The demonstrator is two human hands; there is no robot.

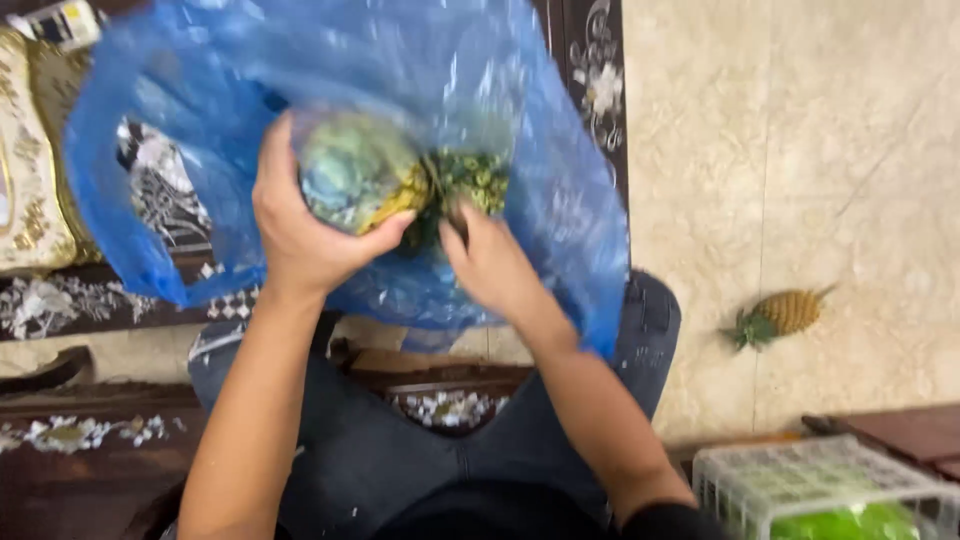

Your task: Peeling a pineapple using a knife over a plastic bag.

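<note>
A large blue plastic bag [540, 170] hangs open in front of me, over my lap. Inside it lie pineapples [360, 170], one yellow-green body with a dark green crown [470, 180] beside it. My left hand [300, 230] wraps around the pineapple through the bag from the left. My right hand [490, 262] grips the bag's plastic at the crown, just right of the left hand's thumb. The frame is blurred, so the exact finger hold is unclear.
A small pineapple [782, 315] lies on the beige tiled floor [850, 150] to the right. A white wire basket [800, 480] with something green stands at lower right. Dark carved wooden furniture [70, 440] with a patterned cushion [25, 170] is on the left.
</note>
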